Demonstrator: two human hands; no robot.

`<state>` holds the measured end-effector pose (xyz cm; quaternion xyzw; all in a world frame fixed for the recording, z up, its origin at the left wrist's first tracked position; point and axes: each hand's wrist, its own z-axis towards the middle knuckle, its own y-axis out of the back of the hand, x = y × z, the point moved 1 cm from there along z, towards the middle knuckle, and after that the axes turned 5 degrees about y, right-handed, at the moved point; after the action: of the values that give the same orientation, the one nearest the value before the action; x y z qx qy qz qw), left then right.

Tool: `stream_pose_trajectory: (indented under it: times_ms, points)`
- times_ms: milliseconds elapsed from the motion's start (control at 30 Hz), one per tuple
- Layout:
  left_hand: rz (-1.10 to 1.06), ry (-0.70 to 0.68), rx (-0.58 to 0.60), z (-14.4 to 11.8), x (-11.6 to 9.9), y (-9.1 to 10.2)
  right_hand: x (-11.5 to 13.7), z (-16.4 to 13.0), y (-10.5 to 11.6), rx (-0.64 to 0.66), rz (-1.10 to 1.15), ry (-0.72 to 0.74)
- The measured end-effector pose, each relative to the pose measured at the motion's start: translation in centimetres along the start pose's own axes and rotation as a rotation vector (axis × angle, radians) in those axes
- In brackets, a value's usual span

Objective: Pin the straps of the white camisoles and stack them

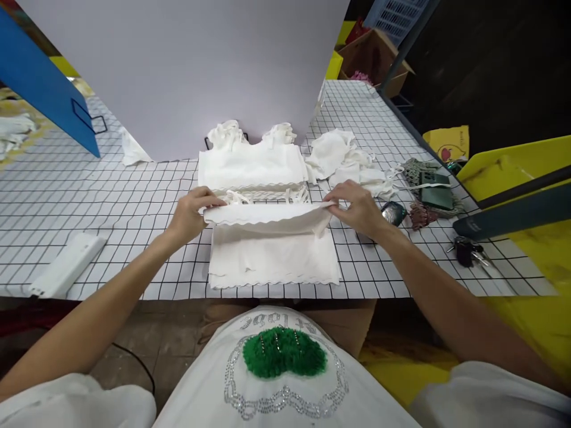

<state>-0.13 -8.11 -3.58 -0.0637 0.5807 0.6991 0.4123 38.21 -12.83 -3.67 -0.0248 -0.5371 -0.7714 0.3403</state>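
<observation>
Fabric first: the white garment (272, 252) lies on the gridded table (111, 196), just in front of you, its long axis running left to right and its scalloped hem toward you. Your left hand (190, 214) pinches its folded upper edge at the left end; your right hand (357, 208) pinches the right end. Behind it sits a folded white stack (252, 166). Your fingertips are tucked under the cloth, hidden from view.

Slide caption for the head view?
Both hands, left and right, fold a white garment on a gridded table.
</observation>
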Motion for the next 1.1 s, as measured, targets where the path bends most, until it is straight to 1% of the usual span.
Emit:
stream_pose_trajectory:
  times_ms: [67, 133, 200, 267, 300, 367, 433, 467, 500, 533, 567, 600, 633, 667, 700, 733, 800, 833, 900, 967, 1033, 1100]
  points:
    - [0.0, 0.002, -0.044, -0.2, -0.5, 0.9, 0.6, 0.2, 1.0, -0.077, -0.003, 0.016]
    - [0.0, 0.001, -0.053, -1.1, -0.8, 1.3, 1.2, -0.3, 1.5, -0.106, 0.012, 0.03]
    - [-0.018, 0.027, -0.022, -2.0, -0.7, 1.2, 1.5, -0.7, 1.2, -0.079, 0.026, 0.023]
    - [-0.058, 0.083, -0.015, -1.9, -0.2, 1.0, 1.4, 0.0, 0.7, -0.028, 0.028, -0.009]
    - [-0.083, 0.113, -0.041, -1.2, 0.1, 1.0, 1.2, 0.9, 0.6, -0.009, 0.025, -0.034]
    - [-0.136, 0.182, -0.146, 1.4, 0.4, 1.8, 0.8, 3.8, 1.0, -0.021, 0.026, -0.094]
    - [-0.185, 0.297, -0.262, 4.7, 0.1, 3.4, 0.7, 7.2, 2.4, -0.145, 0.04, -0.155]
    - [-0.185, 0.358, -0.305, 6.1, -0.1, 4.3, 0.8, 8.5, 3.2, -0.229, 0.039, -0.172]
    - [-0.163, 0.401, -0.342, 6.9, -0.4, 5.2, 0.9, 9.3, 3.9, -0.282, 0.041, -0.172]
    - [-0.121, 0.436, -0.361, 7.2, -0.6, 6.0, 1.0, 9.4, 4.4, -0.295, 0.043, -0.172]
    - [-0.068, 0.468, -0.364, 6.8, -0.7, 6.5, 1.1, 8.7, 4.6, -0.268, 0.049, -0.173]
    - [-0.022, 0.497, -0.329, 5.7, -0.6, 6.6, 1.2, 7.4, 4.4, -0.211, 0.056, -0.185]
    - [0.012, 0.538, -0.29, 4.0, -0.3, 6.3, 1.1, 5.5, 3.8, -0.111, 0.065, -0.209]
    - [0.013, 0.567, -0.194, 1.9, 0.1, 5.5, 1.0, 3.3, 2.8, 0.004, 0.07, -0.222]
    - [-0.019, 0.554, -0.098, -0.4, 0.4, 4.4, 1.0, 0.9, 1.7, 0.107, 0.05, -0.237]
    - [-0.065, 0.495, -0.027, -2.7, 0.6, 3.0, 1.0, -1.5, 0.5, 0.166, 0.008, -0.26]
    - [-0.169, 0.363, 0.013, -6.6, 0.5, -0.3, 1.3, -5.3, -1.9, 0.204, -0.126, -0.317]
    - [-0.185, 0.306, -0.006, -8.1, 0.2, -1.8, 1.6, -6.6, -2.9, 0.213, -0.191, -0.335]
    - [-0.144, 0.235, -0.028, -9.9, -0.5, -4.5, 2.0, -8.1, -4.3, 0.205, -0.286, -0.346]
    - [-0.063, 0.187, -0.05, -10.5, -0.9, -6.4, 2.3, -8.4, -5.0, 0.181, -0.334, -0.345]
    - [0.012, 0.132, -0.049, -10.8, -1.0, -7.3, 2.3, -8.3, -5.1, 0.164, -0.374, -0.378]
    - [0.069, 0.068, -0.034, -10.9, -1.0, -7.6, 2.8, -8.1, -5.0, 0.14, -0.435, -0.421]
